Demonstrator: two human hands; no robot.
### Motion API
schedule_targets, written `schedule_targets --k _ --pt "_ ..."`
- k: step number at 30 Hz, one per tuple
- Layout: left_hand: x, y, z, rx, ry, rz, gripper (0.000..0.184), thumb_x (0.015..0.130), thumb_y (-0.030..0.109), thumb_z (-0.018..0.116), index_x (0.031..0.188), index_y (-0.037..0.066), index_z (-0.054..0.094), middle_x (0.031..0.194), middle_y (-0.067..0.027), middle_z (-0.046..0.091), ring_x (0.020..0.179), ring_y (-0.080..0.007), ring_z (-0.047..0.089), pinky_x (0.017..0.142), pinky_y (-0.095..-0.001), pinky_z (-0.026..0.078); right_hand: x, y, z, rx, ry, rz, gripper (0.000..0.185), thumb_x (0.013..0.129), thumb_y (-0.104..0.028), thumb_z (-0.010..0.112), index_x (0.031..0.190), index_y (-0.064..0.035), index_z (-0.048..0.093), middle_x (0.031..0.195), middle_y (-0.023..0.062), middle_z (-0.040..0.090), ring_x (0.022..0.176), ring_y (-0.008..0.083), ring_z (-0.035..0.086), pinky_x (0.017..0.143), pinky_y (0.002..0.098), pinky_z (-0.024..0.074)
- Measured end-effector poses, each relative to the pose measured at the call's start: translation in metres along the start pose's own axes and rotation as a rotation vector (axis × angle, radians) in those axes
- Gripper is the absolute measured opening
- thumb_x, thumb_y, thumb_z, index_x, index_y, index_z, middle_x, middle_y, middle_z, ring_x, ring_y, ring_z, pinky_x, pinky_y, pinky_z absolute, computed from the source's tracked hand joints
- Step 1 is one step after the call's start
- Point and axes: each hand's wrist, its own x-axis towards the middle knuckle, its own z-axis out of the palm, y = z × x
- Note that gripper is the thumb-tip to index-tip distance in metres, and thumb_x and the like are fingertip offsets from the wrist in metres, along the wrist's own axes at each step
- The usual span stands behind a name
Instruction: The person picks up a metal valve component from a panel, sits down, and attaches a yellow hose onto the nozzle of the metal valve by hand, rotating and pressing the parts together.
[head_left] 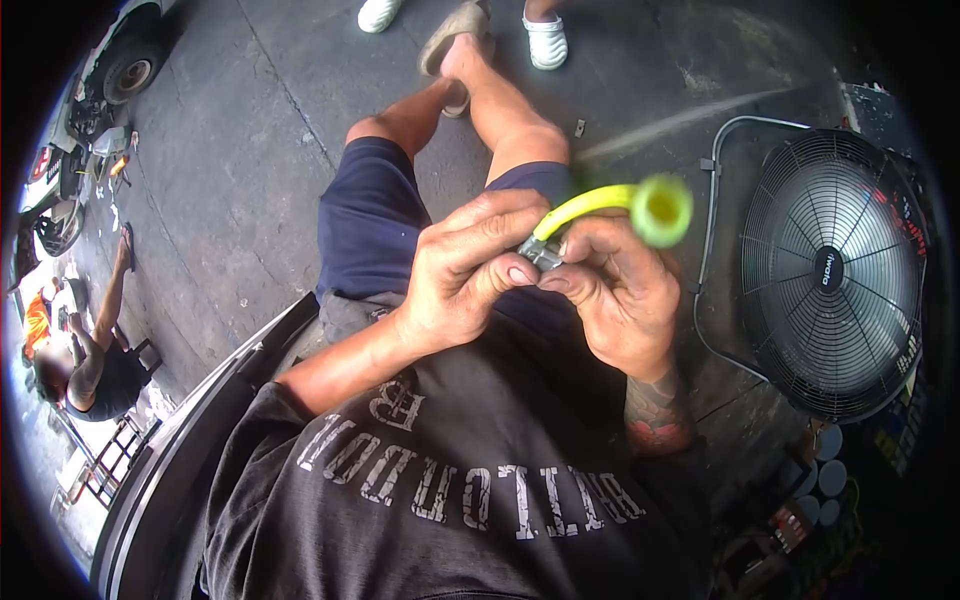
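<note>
A bright yellow-green hose [585,203] curves up out of a small grey metal fitting [541,254] in front of my shirt. Its open round end [662,210] points toward the camera and is blurred. My left hand [470,265] is closed, with thumb and fingers pinching the fitting from the left. From the other side my right hand [625,295] is closed too, its thumb and index finger gripping the same fitting close to the left thumb. The curled fingers hide part of the fitting and the hose's lower end.
A large black round fan [830,275] on a tubular stand is at my right. Another person [90,375] sits at far left near motorcycle parts. White clogs [546,44] of someone stand ahead on the grey floor [240,130]. A vehicle wheel [130,74] shows at upper left.
</note>
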Motion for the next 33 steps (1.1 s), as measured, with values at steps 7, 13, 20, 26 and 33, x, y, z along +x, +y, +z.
schedule_targets --k 7,13,20,26,33 --pt "-0.003 0.001 0.003 -0.003 0.059 0.002 0.047 0.091 0.036 0.065 0.114 -0.006 0.065 0.108 -0.0187 0.065 0.098 -0.0284 0.065 0.087 -0.0366 0.051 -0.001 -0.001 0.002 0.025 -0.02 0.073 0.025 0.079 -0.004 0.077 0.096 -0.0008 0.059 0.082 0.007 0.061 0.076 0.0189 0.063 0.07 0.0321 0.0522" --pt "-0.005 0.005 0.004 -0.051 0.056 -0.053 0.047 0.091 0.036 0.064 0.115 -0.005 0.064 0.107 -0.0185 0.065 0.098 -0.0289 0.065 0.087 -0.0372 0.05 0.001 -0.003 0.0 0.039 -0.04 0.066 0.024 0.079 -0.003 0.077 0.094 -0.0004 0.058 0.082 0.0071 0.06 0.075 0.0189 0.062 0.069 0.0314 0.0516" --pt "-0.004 0.003 0.004 -0.034 0.053 -0.031 0.048 0.092 0.036 0.063 0.116 -0.005 0.064 0.109 -0.0175 0.065 0.098 -0.0276 0.064 0.087 -0.0369 0.05 0.007 -0.006 -0.004 -0.061 -0.125 -0.016 0.022 0.081 -0.002 0.076 0.093 -0.0004 0.058 0.083 0.007 0.059 0.075 0.017 0.062 0.066 0.0295 0.0512" --pt "0.004 0.002 0.001 -0.137 -0.009 -0.118 0.056 0.095 0.046 0.057 0.116 -0.006 0.063 0.114 -0.019 0.063 0.109 -0.0293 0.059 0.096 -0.0401 0.045 -0.001 -0.003 0.011 0.117 0.072 0.017 0.021 0.082 -0.003 0.076 0.097 -0.0004 0.061 0.092 0.0071 0.058 0.074 0.0145 0.061 0.063 0.0269 0.0522" --pt "-0.003 0.003 0.006 -0.656 -0.023 -0.367 0.05 0.098 0.029 0.06 0.134 -0.005 0.053 0.123 -0.0126 0.063 0.116 -0.02 0.057 0.102 -0.0344 0.044 0.006 -0.01 0.004 -0.281 0.03 -0.164 0.03 0.082 -0.002 0.076 0.109 0.0016 0.063 0.099 0.0088 0.061 0.075 0.0124 0.061 0.063 0.0255 0.0537"
